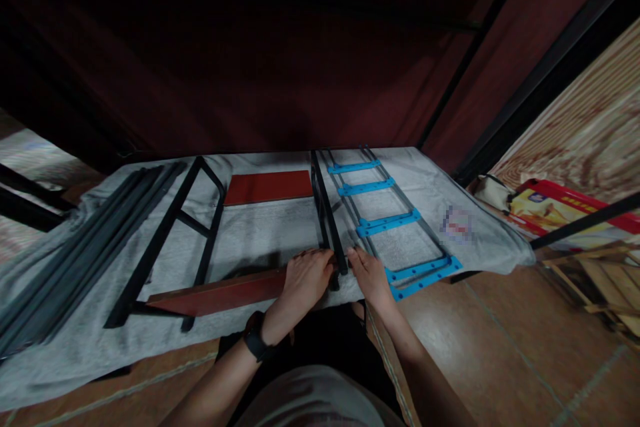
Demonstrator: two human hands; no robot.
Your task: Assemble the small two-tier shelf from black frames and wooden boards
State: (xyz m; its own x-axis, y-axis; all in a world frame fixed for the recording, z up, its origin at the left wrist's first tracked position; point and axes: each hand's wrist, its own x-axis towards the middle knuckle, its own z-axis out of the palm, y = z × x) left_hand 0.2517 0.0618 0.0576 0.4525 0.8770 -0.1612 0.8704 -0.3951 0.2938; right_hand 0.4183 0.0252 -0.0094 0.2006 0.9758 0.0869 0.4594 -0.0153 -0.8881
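The left hand (pixel 306 278) closes its fingers over the near end of a black metal bar (pixel 327 210), beside a red-brown board (pixel 220 294). The right hand (pixel 368 275), loosely curled, touches the bar from its other side, with blue-bracketed rails (pixel 387 220) just beyond it, all lying on a grey cloth (pixel 260 233).

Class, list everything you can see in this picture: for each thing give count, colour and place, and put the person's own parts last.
grey cloth: one, grey, spread over the floor under the parts
black frame: one, black, left of centre on the cloth
red-brown boards: two, one at the frame's far end, one at its near end
black upright bars: a pair, black, centre, near ends at the hands
rails with blue plates: one set, grey with blue, right of centre
grey strips: a bundle, dark grey, far left
red box: one, red and yellow, far right
wristwatch: one, black, left wrist
left hand: on the bars' near end
right hand: beside the bars
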